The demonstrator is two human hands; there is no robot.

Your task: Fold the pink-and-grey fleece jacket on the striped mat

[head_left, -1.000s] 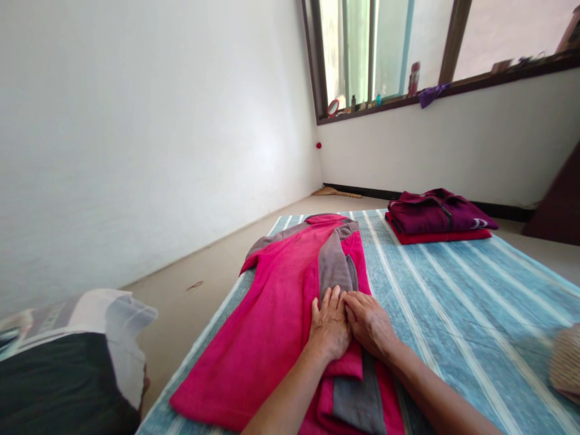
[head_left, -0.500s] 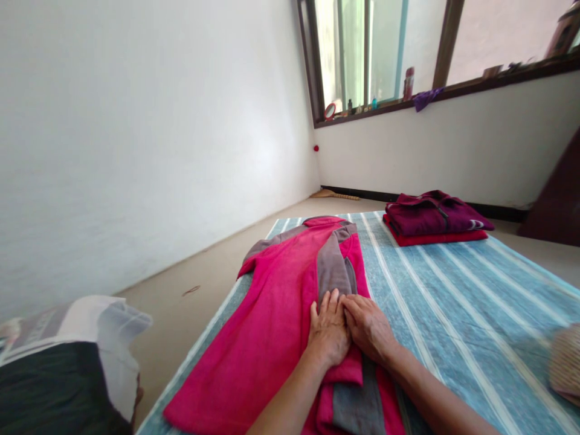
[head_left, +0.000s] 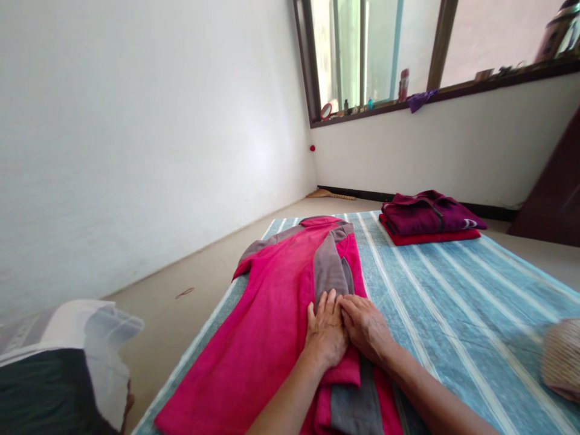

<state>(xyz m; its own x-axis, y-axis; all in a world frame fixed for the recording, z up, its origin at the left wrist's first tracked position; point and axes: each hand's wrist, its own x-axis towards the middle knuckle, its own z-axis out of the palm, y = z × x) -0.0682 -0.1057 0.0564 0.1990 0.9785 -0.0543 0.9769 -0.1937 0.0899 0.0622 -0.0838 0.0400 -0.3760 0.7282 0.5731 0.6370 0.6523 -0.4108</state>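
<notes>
A pink and grey jacket (head_left: 258, 326) lies spread lengthwise on a blue striped bed sheet (head_left: 435, 308), collar at the far end. Its right sleeve is folded inward along the body, showing a grey band. On that sleeve my left hand (head_left: 326, 332) rests flat, fingers apart. Right beside it, touching it, my right hand (head_left: 367, 326) is curled with fingers together at the sleeve's edge; its fingertips are partly hidden. The left sleeve sticks out toward the wall side.
Folded purple and red clothes (head_left: 430, 214) are stacked at the far right. A plastic bag (head_left: 97, 344) with dark cloth sits at lower left. A beige knitted item (head_left: 562, 359) is at the right edge. Beyond the bed, a broom (head_left: 333, 194) lies on the floor.
My hands and the jacket look nearly unchanged. The view has shifted slightly, so the surroundings appear a little further left.
</notes>
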